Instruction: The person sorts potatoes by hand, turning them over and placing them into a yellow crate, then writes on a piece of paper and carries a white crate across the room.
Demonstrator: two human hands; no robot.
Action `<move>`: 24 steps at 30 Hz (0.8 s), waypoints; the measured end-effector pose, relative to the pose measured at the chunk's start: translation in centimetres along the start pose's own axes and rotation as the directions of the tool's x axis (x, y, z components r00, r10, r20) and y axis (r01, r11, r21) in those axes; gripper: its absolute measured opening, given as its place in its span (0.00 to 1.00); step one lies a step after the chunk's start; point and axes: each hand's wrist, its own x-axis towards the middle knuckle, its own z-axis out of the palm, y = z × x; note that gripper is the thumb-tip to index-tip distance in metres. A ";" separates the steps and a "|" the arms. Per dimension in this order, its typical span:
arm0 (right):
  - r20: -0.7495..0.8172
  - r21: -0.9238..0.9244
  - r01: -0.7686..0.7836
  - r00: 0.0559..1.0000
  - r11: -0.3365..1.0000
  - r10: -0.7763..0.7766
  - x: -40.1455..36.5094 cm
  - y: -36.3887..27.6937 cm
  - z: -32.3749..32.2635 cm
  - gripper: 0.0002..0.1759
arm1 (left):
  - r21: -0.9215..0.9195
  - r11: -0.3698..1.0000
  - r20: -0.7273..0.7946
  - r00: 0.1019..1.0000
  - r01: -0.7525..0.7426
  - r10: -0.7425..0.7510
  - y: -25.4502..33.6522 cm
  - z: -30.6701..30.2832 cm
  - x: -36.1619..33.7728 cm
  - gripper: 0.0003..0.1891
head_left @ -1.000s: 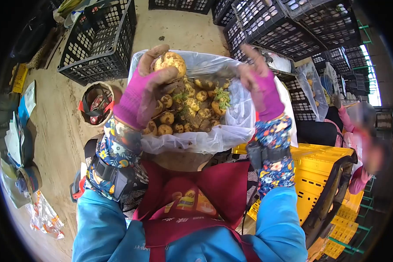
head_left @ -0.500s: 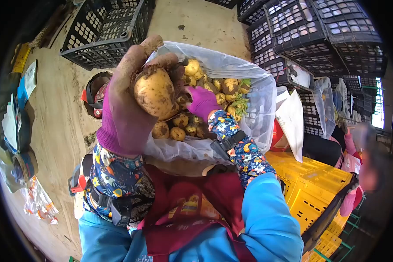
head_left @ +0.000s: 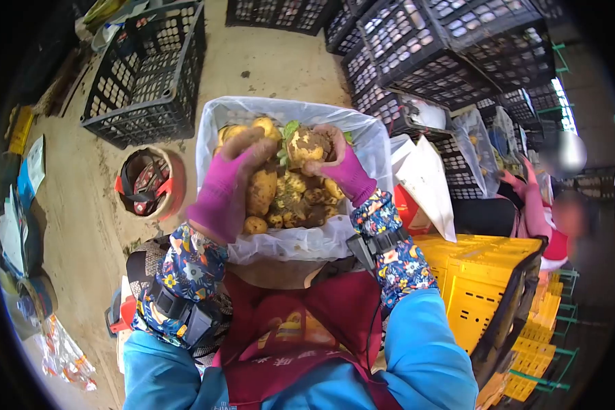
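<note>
Well, over at 10 o'clock of your view a black crate (head_left: 130,123) stands on the floor, with the bucket (head_left: 174,195) nearer, at 9 o'clock. Between that bucket and the middle, your left hand (head_left: 229,188) has dropped back over the left side of the lined box (head_left: 301,244). Half a second ago it held a big potato up close to you; now its fingers curl down among the potatoes, blurred, and you cannot tell whether they grasp one. A long potato (head_left: 261,193) lies just beside them, towards 5 o'clock from the fingertips, and a small one (head_left: 255,225) sits below it. Whether the long one is the potato you had raised, you cannot tell.

Your right hand (head_left: 345,164) has come up from reaching into the heap, so the clearly held piece is now on this side. It clasps a soil-caked potato (head_left: 307,148), thumb beneath and fingers curled round its right side. That potato lies at 9 o'clock from your palm, its left face exposed, above the heap and just beside green leaves (head_left: 292,128).

Further right, a white sheet (head_left: 430,184) leans at 3 o'clock, the yellow crate (head_left: 471,273) stands at 4 o'clock, and another person's pink sleeve (head_left: 536,205) shows beyond them.
</note>
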 end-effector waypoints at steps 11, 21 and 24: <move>-0.457 -0.215 0.080 0.872 0.973 -0.172 -8.6 -5.7 -0.4 0.27 | -0.160 0.980 0.289 0.955 0.118 -0.068 -3.8 7.8 -0.9 0.29; -0.538 -0.110 0.069 0.834 0.992 -0.118 -7.7 -4.1 -1.8 0.19 | -0.074 0.997 0.243 0.970 0.005 0.013 -4.4 8.5 0.3 0.35; -0.478 0.238 -0.027 0.867 0.971 0.142 -7.3 -5.3 -1.9 0.22 | 0.043 0.999 0.212 0.977 0.014 -0.023 -3.6 8.5 0.6 0.36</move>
